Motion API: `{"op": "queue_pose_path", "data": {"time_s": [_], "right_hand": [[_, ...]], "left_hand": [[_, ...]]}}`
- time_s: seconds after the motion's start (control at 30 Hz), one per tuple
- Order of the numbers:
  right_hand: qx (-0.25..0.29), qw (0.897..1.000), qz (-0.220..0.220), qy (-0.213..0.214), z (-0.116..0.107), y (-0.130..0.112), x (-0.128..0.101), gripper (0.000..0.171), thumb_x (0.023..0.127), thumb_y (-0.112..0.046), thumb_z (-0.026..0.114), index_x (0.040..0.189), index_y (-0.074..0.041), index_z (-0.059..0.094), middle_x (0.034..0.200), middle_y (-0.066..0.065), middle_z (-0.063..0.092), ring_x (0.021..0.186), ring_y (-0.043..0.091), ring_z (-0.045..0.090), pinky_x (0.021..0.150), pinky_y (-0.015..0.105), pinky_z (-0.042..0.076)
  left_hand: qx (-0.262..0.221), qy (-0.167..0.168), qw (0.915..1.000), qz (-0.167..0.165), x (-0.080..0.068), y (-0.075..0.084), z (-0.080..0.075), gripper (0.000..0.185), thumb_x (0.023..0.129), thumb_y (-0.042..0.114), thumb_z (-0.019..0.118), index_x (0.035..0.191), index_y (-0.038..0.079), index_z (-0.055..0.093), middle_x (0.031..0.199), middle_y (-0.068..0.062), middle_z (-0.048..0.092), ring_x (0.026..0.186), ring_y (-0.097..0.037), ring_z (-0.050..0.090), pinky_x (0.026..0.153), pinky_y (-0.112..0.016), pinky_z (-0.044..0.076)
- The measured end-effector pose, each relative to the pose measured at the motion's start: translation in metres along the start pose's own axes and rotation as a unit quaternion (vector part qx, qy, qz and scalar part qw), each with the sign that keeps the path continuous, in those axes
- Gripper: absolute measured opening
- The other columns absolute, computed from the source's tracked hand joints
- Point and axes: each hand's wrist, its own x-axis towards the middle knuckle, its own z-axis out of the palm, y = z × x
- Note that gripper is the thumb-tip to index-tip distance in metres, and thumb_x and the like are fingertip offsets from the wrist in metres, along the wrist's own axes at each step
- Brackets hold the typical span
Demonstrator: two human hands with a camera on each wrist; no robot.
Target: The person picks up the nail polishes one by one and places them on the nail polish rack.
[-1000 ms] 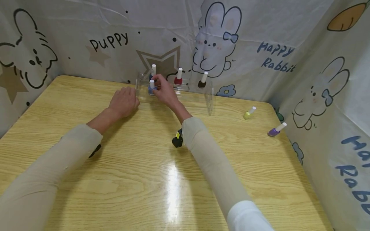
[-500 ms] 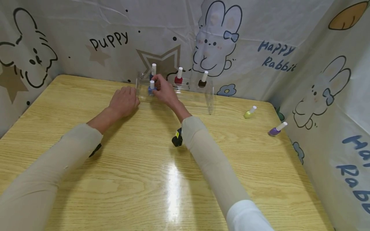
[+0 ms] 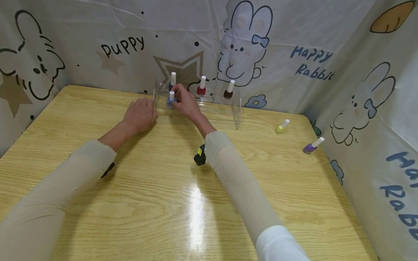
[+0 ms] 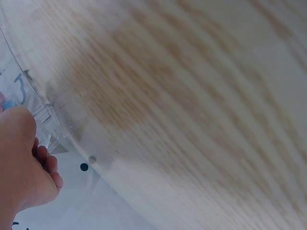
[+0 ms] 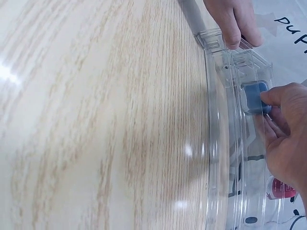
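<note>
A clear acrylic rack [image 3: 236,108] stands at the table's far edge. My right hand [image 3: 186,103] pinches a small blue nail polish bottle [image 3: 171,100] with a white cap at the rack's left front step. The right wrist view shows the blue bottle [image 5: 255,96] inside the rack [image 5: 216,143], with my fingertips [image 5: 280,98] on it. My left hand [image 3: 140,115] holds the rack's left end with curled fingers. In the left wrist view the left hand [image 4: 19,163] sits beside the rack's corner [image 4: 45,120].
On the rack's back step stand a dark blue bottle [image 3: 172,80], a red bottle [image 3: 201,88] and a brown bottle [image 3: 229,91]. A yellow bottle [image 3: 281,127] and a purple bottle [image 3: 312,146] lie on the wooden table [image 3: 163,203] at the right. Printed cloth walls surround the table.
</note>
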Motion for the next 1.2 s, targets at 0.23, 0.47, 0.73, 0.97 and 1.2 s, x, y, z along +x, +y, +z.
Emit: {"op": "queue_pose_path", "data": {"time_s": [0.23, 0.47, 0.73, 0.97, 1.2], "right_hand": [[-0.009, 1.000, 0.013, -0.006, -0.001, -0.001, -0.001, 0.037, 0.095, -0.001, 0.065, 0.127, -0.012, 0.049, 0.128, 0.014, 0.063, 0.119, 0.022, 0.060, 0.091, 0.030, 0.049], [-0.008, 1.000, 0.006, -0.002, -0.003, 0.001, -0.001, 0.038, 0.094, -0.001, 0.066, 0.128, -0.010, 0.049, 0.122, 0.014, 0.065, 0.115, 0.023, 0.062, 0.090, 0.030, 0.049], [-0.024, 1.000, 0.003, -0.006, -0.006, 0.001, -0.004, 0.038, 0.094, -0.004, 0.067, 0.128, -0.008, 0.050, 0.119, 0.012, 0.066, 0.113, 0.021, 0.063, 0.091, 0.027, 0.048], [-0.052, 0.998, -0.028, 0.004, -0.019, 0.007, -0.010, 0.038, 0.095, -0.006, 0.065, 0.130, -0.007, 0.052, 0.123, 0.017, 0.062, 0.114, 0.023, 0.061, 0.093, 0.030, 0.047], [-0.065, 0.996, -0.057, -0.002, -0.043, 0.008, -0.022, 0.031, 0.096, -0.006, 0.065, 0.125, -0.001, 0.056, 0.121, 0.016, 0.063, 0.108, 0.024, 0.063, 0.091, 0.028, 0.048]], "left_hand": [[-0.004, 0.005, 1.0000, -0.002, 0.000, 0.001, 0.000, 0.024, 0.102, 0.016, 0.038, 0.096, -0.007, 0.043, 0.086, -0.020, 0.044, 0.081, -0.039, 0.048, 0.068, -0.049, 0.040], [-0.002, 0.000, 1.0000, -0.004, -0.001, 0.003, -0.002, 0.025, 0.102, 0.017, 0.040, 0.098, -0.008, 0.043, 0.087, -0.020, 0.044, 0.083, -0.039, 0.047, 0.070, -0.048, 0.039], [-0.003, -0.003, 1.0000, -0.005, -0.001, 0.002, -0.001, 0.025, 0.102, 0.017, 0.039, 0.097, -0.007, 0.042, 0.087, -0.020, 0.044, 0.082, -0.039, 0.047, 0.070, -0.049, 0.040], [-0.009, -0.007, 0.9999, -0.004, -0.002, 0.001, -0.001, 0.024, 0.102, 0.016, 0.035, 0.093, -0.006, 0.040, 0.084, -0.018, 0.040, 0.078, -0.036, 0.043, 0.068, -0.046, 0.037], [-0.005, -0.005, 1.0000, 0.001, -0.001, 0.000, 0.000, 0.024, 0.102, 0.016, 0.034, 0.091, -0.005, 0.040, 0.082, -0.017, 0.039, 0.075, -0.034, 0.041, 0.066, -0.045, 0.037]]}}
